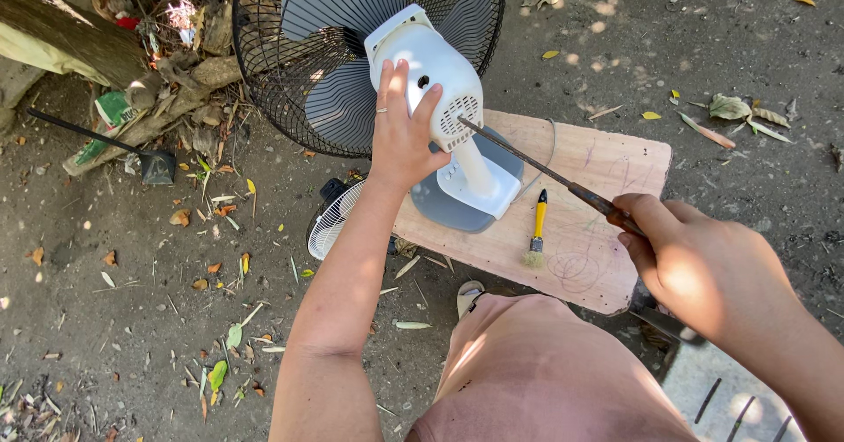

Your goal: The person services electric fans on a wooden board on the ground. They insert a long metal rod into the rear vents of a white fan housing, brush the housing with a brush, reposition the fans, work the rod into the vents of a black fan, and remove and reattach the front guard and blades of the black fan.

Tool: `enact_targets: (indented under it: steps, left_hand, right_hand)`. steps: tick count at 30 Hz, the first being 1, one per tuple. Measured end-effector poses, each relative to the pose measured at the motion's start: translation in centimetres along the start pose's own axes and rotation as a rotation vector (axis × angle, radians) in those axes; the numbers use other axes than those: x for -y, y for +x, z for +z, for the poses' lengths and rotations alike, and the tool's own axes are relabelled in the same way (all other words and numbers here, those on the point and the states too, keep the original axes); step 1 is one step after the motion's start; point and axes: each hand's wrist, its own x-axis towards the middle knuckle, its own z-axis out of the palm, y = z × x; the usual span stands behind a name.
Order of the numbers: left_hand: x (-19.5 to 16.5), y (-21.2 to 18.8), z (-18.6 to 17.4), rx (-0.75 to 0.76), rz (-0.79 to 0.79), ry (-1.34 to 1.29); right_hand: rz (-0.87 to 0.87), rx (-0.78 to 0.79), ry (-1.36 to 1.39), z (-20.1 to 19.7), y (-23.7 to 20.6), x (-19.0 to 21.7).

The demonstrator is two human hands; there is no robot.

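Sunlit dirt ground (pixel 123 319), scattered dry leaves (pixel 220 376)

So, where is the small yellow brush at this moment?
The yellow brush lies on the wooden board, just right of the fan base, between it and the right hand.
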Motion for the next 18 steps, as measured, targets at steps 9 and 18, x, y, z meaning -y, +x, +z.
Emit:
enact_targets:
  steps: [9,18]
  left_hand:
    - [-0.14,-0.02,-0.09,0.008,-0.011,-0.014]
    - [-0.26,0.22,-0.31,-0.004,-0.002,0.009]
  right_hand:
    - [-0.028,-0.064,0.072,0.73,-0.32,0.03]
    - [0.021,-0.067,0.055,0.98,-0.7,0.36]
